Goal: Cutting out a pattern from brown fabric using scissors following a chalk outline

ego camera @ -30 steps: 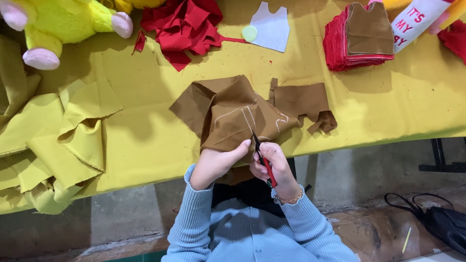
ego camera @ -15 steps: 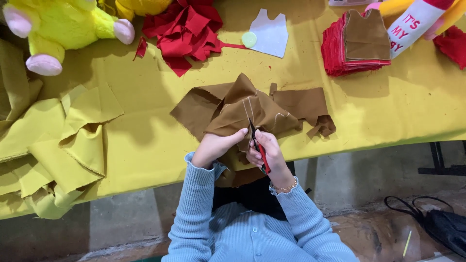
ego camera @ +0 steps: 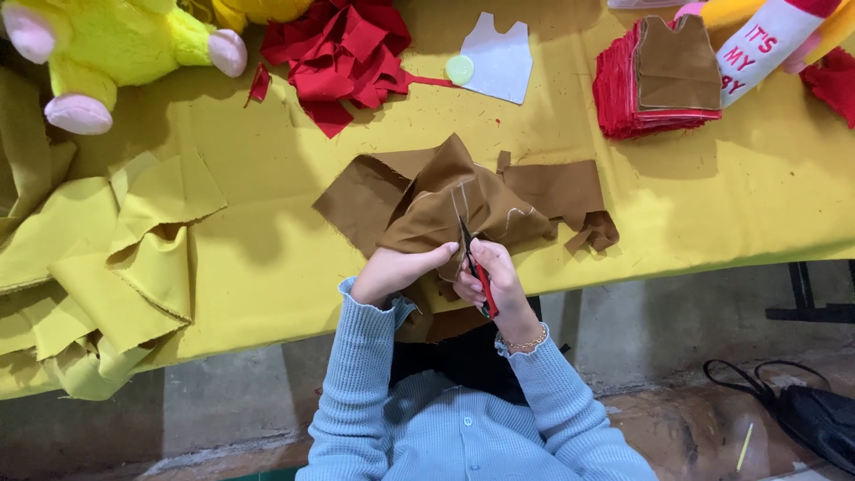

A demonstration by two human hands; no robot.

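Brown cloth (ego camera: 454, 209) lies just beyond both hands at the near edge of the yellow surface (ego camera: 712, 196). Left hand (ego camera: 396, 267) pinches its near edge; right hand (ego camera: 490, 281) is closed round red scissors (ego camera: 476, 267), blades pointing far along a chalk line. Farther off, red scraps (ego camera: 343, 58).

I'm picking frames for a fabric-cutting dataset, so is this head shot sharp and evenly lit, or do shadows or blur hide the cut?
Head view: sharp across the brown fabric and red-handled scissors; even, soft light; no glare on the yellow table cover. Soft shadows fall beside the yellow fabric pieces. The right hand hides most of the scissors; the left hand holds the fabric's edge. Slight wide-angle bending at the edges.
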